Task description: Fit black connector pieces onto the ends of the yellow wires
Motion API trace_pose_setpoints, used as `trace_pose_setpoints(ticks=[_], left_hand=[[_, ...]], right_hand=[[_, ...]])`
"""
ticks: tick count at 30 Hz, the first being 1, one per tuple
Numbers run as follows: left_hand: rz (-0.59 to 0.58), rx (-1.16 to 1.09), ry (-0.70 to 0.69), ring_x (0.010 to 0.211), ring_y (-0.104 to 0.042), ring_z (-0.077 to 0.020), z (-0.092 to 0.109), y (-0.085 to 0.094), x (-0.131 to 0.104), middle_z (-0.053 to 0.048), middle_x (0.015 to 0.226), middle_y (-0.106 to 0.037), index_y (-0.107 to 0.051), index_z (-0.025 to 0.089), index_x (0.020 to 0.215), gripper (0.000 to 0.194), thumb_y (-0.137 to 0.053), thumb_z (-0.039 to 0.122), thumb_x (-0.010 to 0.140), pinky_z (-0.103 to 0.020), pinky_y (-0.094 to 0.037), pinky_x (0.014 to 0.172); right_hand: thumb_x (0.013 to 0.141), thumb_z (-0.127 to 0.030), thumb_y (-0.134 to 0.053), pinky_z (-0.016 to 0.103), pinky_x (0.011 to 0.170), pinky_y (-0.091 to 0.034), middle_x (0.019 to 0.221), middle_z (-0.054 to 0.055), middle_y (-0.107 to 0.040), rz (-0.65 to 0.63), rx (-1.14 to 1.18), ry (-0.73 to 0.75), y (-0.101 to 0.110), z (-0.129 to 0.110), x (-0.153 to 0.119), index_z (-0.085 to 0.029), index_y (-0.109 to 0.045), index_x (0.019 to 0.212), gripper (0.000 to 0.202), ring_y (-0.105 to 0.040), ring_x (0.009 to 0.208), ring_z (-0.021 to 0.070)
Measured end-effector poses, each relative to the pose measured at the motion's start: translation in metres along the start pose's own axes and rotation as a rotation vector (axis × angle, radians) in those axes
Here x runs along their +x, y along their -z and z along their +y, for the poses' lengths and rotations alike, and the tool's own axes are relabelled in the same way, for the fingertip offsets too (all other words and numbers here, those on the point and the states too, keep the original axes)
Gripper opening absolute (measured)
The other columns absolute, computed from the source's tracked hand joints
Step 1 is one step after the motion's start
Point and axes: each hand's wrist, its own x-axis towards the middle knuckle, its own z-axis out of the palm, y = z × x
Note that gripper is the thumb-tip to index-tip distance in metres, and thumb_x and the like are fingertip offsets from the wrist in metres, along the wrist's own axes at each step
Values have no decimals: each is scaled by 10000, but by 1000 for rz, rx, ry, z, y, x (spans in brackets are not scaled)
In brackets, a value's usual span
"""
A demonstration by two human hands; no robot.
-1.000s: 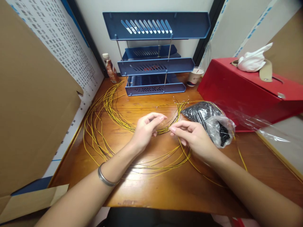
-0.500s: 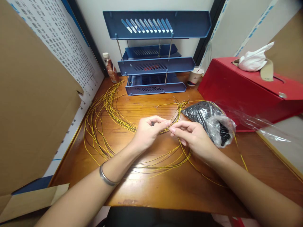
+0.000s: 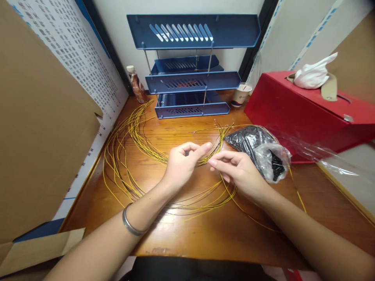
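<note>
At frame centre, the left hand [image 3: 182, 164] curls loosely near yellow wires [image 3: 155, 155], its grip unclear. Right of centre, the right hand [image 3: 239, 167] pinches narrowly; whether on anything cannot be told.

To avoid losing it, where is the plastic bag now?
In the head view, the bag lies right of centre, between the right hand and the red box.

Yellow and dark wires [image 3: 149, 151], red box [image 3: 301, 111]
</note>
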Motion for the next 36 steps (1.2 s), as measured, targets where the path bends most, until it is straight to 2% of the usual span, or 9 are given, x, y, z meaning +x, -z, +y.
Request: trace_pose_setpoints(ticks=[4, 10, 13, 16, 19, 22, 29, 36], left_hand=[[-43, -59, 2, 462, -305, -85, -2, 4, 2, 66, 470, -363, -753, 163, 843, 464, -652, 616, 824, -255, -285, 496], [-168, -139, 42, 474, -323, -88, 0, 8, -1, 54, 490, -429, -778, 175, 872, 274, -664, 413, 795, -242, -302, 484], [-201, -118, 44, 492, -379, -94, 1, 8, -2, 40, 497, -487, -792, 180, 875, 254, -688, 391, 780, -242, -318, 497], [-197, -85, 19, 538, -471, -113, 1, 7, -2, 10, 537, -577, -801, 180, 856, 241, -721, 391, 772, -247, -357, 532], [-180, -71, -1, 599, -550, -126, 0, 7, -1, -30, 669, -692, -803, 179, 836, 225, -744, 386, 771, -250, -408, 575], [-164, -66, -11, 637, -587, -132, -1, 6, -1, -55, 791, -749, -803, 176, 820, 220, -762, 384, 760, -248, -433, 586], [-114, -70, -10, 617, -568, -120, -1, 5, 2, -50, 751, -747, -802, 170, 765, 183, -798, 346, 717, -240, -414, 562], [-96, -88, 25, 562, -495, -102, 1, 4, 1, -14, 611, -668, -786, 166, 707, 179, -829, 338, 682, -248, -376, 550]], right_hand=[[779, -398, -755, 235, 416, -252, 689, 18, -677, 4, 31, -11, 1, 2, 1, -167, -723, 786, 233, -400, 442, 64], [756, -394, -768, 234, 415, -223, 667, 8, -665, 16, 93, -33, 1, 0, 2, -165, -706, 746, 238, -382, 428, 53], [758, -393, -764, 239, 422, -212, 669, 7, -663, 13, 120, -39, 1, 1, 3, -165, -710, 756, 235, -373, 428, 49], [757, -397, -760, 245, 426, -200, 670, 7, -659, 10, 133, -52, 1, 1, 3, -164, -715, 762, 237, -360, 426, 46], [752, -404, -762, 247, 429, -192, 678, 10, -659, -1, 143, -71, 1, 1, 3, -163, -716, 752, 245, -356, 427, 45], [748, -407, -763, 252, 432, -187, 678, 13, -661, -10, 147, -80, 1, 1, 4, -164, -713, 739, 248, -355, 428, 47], [760, -389, -758, 246, 430, -196, 672, 5, -656, -13, 157, -67, 1, 2, 4, -163, -710, 754, 232, -361, 426, 43], [774, -406, -755, 239, 430, -226, 682, 7, -652, -13, 106, -40, 1, 2, 3, -164, -702, 757, 248, -372, 442, 50]])
